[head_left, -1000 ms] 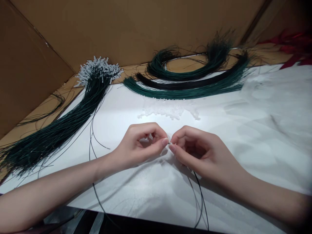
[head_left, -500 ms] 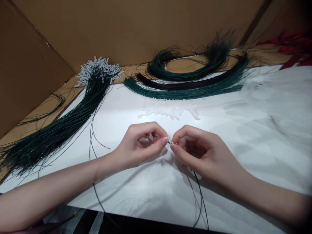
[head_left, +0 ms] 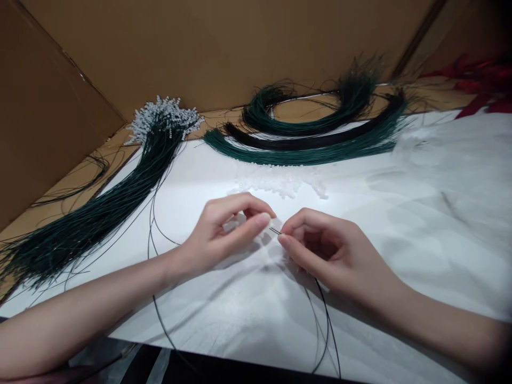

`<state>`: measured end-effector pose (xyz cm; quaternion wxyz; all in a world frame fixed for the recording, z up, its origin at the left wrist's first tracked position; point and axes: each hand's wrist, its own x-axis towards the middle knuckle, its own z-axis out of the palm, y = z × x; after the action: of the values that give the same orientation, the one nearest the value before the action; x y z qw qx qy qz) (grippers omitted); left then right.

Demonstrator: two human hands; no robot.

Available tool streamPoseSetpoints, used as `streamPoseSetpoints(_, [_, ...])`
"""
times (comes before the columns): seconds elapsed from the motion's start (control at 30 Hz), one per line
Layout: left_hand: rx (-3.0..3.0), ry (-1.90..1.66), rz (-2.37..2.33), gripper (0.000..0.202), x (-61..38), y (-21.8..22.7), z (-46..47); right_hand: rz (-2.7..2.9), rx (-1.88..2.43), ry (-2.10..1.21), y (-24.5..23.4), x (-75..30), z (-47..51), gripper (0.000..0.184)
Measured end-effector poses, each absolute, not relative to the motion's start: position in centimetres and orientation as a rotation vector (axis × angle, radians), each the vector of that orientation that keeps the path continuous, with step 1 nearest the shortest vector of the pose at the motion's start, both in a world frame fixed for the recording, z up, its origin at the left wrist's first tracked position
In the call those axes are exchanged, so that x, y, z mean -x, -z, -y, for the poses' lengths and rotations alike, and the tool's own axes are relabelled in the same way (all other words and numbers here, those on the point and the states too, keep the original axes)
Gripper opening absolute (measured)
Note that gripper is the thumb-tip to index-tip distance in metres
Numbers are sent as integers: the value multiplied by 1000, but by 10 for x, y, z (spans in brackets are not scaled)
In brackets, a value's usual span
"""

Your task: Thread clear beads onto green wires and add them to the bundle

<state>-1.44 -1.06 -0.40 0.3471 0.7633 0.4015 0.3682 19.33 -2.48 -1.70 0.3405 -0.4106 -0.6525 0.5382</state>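
My right hand [head_left: 324, 245] pinches thin dark wires [head_left: 322, 298] between thumb and index finger. Two short wire ends [head_left: 274, 231] stick out from that pinch to the left, while the long tails hang below the palm toward the table's front edge. Just beside the ends is my left hand [head_left: 232, 229], its thumb and index finger brought together; whatever lies between them, if anything, is hidden. Behind both hands a loose spread of small whitish beads [head_left: 280, 184] lies on the white table surface [head_left: 224, 320].
On the left lies a thick bundle of dark green wires [head_left: 132, 184] with white beaded tips [head_left: 164, 120]. Curved bundles of green wire [head_left: 296, 154] and black wire [head_left: 312, 140] lie at the back. Clear plastic [head_left: 448, 170] covers the right; red ribbon-like pieces [head_left: 480, 85] sit beyond. Cardboard walls [head_left: 224, 53] stand behind.
My left fingertips have drawn slightly up and left off the wire ends, so more of these ends shows. The right hand keeps its pinch and has hardly moved.
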Motion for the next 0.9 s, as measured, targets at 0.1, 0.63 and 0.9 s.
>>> streamPoseSetpoints(0.1, [-2155,-1078,-1269,13,26,-2,-4,1715,1088,-1387,17,-194,25,13])
streamPoseSetpoints(0.63, [-2625,-705,-1584,5,45,14,-47,1736,1089,-1394,17,-194,23,13])
streamPoseSetpoints(0.9, [-2290,-909,-1334,9,31,4,-25,1732,1076,-1417,14,-193,24,12])
